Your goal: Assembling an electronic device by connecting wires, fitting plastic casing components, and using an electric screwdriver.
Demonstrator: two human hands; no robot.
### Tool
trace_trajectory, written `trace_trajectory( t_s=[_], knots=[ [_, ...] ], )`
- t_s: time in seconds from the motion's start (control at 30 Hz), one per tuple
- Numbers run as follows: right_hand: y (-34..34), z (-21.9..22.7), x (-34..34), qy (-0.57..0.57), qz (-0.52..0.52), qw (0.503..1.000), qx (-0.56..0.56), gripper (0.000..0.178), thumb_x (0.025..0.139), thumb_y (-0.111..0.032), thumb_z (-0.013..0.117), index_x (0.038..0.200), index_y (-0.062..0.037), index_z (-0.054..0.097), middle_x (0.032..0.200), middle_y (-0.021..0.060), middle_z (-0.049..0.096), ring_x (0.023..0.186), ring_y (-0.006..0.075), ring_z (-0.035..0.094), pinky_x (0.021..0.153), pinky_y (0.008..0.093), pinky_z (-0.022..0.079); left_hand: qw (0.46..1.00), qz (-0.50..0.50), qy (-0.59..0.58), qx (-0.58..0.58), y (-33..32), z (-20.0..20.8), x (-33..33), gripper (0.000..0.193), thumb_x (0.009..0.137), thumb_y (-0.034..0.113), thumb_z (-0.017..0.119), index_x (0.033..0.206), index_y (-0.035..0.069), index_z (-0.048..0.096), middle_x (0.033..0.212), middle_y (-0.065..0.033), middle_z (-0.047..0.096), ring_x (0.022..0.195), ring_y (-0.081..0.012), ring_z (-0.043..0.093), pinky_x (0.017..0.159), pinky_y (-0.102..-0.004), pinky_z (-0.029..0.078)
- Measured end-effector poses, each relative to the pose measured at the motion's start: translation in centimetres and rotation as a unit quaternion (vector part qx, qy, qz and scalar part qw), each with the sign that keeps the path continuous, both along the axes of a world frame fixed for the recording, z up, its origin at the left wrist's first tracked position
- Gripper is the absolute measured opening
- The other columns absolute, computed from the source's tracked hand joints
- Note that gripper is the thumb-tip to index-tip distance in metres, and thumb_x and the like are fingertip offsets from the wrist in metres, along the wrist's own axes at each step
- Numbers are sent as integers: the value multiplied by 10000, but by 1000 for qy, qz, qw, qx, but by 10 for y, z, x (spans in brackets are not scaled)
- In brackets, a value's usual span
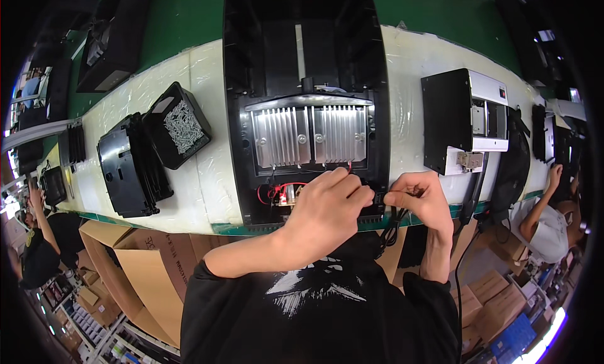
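A large black plastic housing lies in front of me, with two silver finned heat sinks fixed inside by screws. At its near end, red wires and part of a circuit board show. My left hand reaches over that end, fingers curled together at the near right; what they hold is hidden. Beside it, my right hand pinches a black cable at the housing's right wall. The cable's bundled length hangs over the table edge below the fingers.
On the left stand a black bin of screws and stacked black panels. A black and silver device stands at right, with a power screwdriver near it. Open cardboard boxes sit below the table's front edge. Other people work at both sides.
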State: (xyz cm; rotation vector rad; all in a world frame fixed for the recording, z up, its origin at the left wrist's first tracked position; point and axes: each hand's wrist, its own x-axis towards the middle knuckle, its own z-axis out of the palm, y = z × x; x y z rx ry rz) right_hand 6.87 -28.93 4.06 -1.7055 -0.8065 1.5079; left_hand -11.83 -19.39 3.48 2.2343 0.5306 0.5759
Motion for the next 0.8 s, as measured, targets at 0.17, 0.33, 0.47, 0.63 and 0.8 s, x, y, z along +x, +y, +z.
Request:
trace_trajectory(
  t_s=[0.17,0.33,0.47,0.63,0.8],
  knots=[
    [-10,-25,-4,66,-72,995,31,21,753,40,678,760,42,657,656,23,632,574,29,505,507,191,347,999,1,45,16,3,3,-2,125,673,-7,696,771,29,627,692,-47,529,666,-219,521,585,-323,451],
    [-19,-48,-13,-42,-49,971,231,231,761,-78,685,668,18,496,833,85,538,736,150,454,666,253,340,1000,11,-15,13,-5,4,-8,81,714,38,663,771,30,606,751,-73,552,760,-237,547,683,-319,463],
    [-26,-33,-14,-125,-40,957,258,290,761,-122,674,643,23,453,892,112,531,767,183,449,720,283,349,997,45,-46,32,-36,-1,-8,52,698,60,609,710,25,572,754,-94,556,824,-255,564,751,-353,451],
    [-37,-24,-11,-182,-29,966,182,161,825,-62,618,747,20,504,885,37,556,674,77,407,593,209,298,992,105,-33,58,-36,48,-58,369,744,158,695,1079,23,619,1050,-101,613,1006,-248,581,849,-345,463],
    [-32,-25,-8,-215,-97,947,217,138,898,-92,570,819,21,580,863,37,580,659,57,439,570,196,309,837,463,104,272,85,50,-188,725,702,253,767,1307,22,440,1249,-199,503,1153,-392,464,979,-469,364]
  ],
)
